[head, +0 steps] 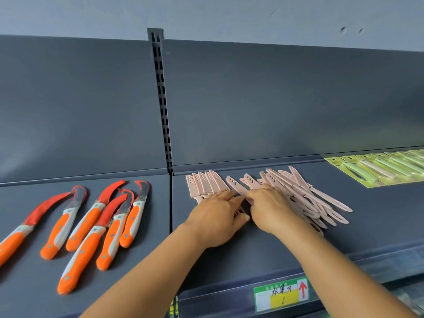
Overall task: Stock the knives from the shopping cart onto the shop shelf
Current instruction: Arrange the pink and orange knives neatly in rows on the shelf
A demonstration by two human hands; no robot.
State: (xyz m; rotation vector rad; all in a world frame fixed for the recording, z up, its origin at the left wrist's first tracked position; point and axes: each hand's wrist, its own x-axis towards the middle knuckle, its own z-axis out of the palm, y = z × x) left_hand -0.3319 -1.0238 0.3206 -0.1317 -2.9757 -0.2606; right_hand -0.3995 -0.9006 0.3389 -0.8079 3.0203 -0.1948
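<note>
Pink sheathed knives (298,193) lie on the dark grey shelf (367,226): a neat side-by-side row (204,183) at about 11 o'clock of the hands, a loose overlapping heap towards 2 o'clock. The left hand (215,216) rests on the row's handle ends, fingers extended flat. The right hand (270,207), just beside it, pinches one pink knife (236,185) with curled fingers. At 9 o'clock, orange-handled curved knives (91,221) with red blade covers lie scattered. Green carded packs (378,168) sit at 2 o'clock. A green price label (281,293) sits on the shelf edge at 6 o'clock.
</note>
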